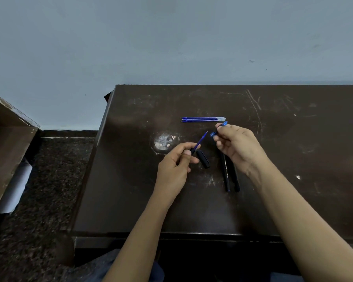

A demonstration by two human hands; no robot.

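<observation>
**Both hands pinching pen parts over the table**

Your left hand (174, 163) is curled, with thumb and fingertips pinching a dismantled pen (200, 141). Only a bit of its black barrel shows at your fingers, and the blue refill sticks out up and to the right, tip first. Your right hand (235, 145) pinches a small blue pen piece (220, 128) between thumb and forefinger, with the other fingers loosely bent. The piece is just beside the refill tip, not touching it. Both parts are held above the dark wooden table (293, 159).

A black pen cap (203, 158) lies on the table just beside your left fingertips. Two black pens (230, 178) lie side by side, partly under your right hand. Farther from you, three blue refills (203, 119) lie together in a row, near the blue piece. A round scuffed patch (164, 142) marks the tabletop beyond your left hand.
</observation>
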